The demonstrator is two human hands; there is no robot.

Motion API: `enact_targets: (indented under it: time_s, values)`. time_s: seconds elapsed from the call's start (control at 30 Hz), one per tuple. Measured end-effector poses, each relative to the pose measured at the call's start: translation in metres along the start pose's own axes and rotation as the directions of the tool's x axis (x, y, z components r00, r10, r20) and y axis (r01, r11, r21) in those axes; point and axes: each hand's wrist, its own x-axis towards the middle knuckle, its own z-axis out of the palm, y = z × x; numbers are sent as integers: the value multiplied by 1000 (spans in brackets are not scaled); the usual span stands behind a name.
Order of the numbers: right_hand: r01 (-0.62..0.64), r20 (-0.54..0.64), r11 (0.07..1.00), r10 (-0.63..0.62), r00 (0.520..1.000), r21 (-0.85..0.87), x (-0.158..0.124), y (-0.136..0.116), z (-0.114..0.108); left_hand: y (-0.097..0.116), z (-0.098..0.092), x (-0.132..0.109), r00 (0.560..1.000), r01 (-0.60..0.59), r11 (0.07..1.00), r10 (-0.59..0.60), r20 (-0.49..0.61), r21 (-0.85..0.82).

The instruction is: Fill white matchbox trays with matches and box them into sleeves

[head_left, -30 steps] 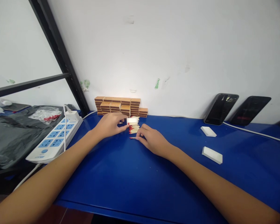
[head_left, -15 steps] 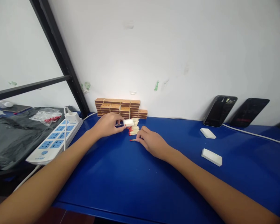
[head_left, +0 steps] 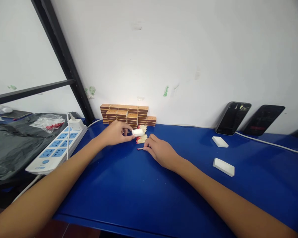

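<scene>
Between its thumb and fingers, my left hand [head_left: 116, 134] grips a small white tray [head_left: 138, 132], held over the pile of matches. My right hand [head_left: 160, 149] pinches a single red-tipped match [head_left: 140, 148] just in front of that pile. The loose matches [head_left: 142, 139] lie with red heads to the left and pale sticks to the right, partly hidden by the white tray. Behind them, brown matchboxes [head_left: 127, 114] stand stacked against the wall.
On the blue table [head_left: 139, 198], two white pieces [head_left: 220, 141] [head_left: 223, 167] lie at the right. Two phones [head_left: 233, 118] [head_left: 264, 119] lean on the wall. A power strip [head_left: 57, 147] and dark plastic [head_left: 15, 142] occupy the left.
The white tray in my left hand has tilted and shifted slightly, so its inside no longer shows as clearly. My right hand has hardly moved and still pinches the match.
</scene>
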Motion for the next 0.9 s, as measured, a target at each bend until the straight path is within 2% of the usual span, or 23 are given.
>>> enact_targets:
  time_s: [0.13, 0.37, 0.5, 0.7, 0.9]
  values:
    - [-9, 7, 1000, 9, 1000, 3, 0, -2, -2, -3, -3, 0, 997, 73, 997, -72, -30, 6]
    - [-23, 10, 1000, 23, 1000, -3, 0, -3, -3, -5, -4, 0, 998, 58, 998, -58, 9, 29]
    - [-13, 2, 1000, 13, 1000, -10, 0, -2, -1, -1, -3, -1, 1000, 2, 1000, -2, -4, 24]
    - [5, -16, 1000, -5, 1000, -28, 0, 0, 1, 7, -1, -2, 993, -70, 997, 71, -92, 16]
    - [12, -31, 1000, -13, 999, -23, -1, -1, 1, 9, -1, -3, 980, -130, 988, 140, -140, 78]
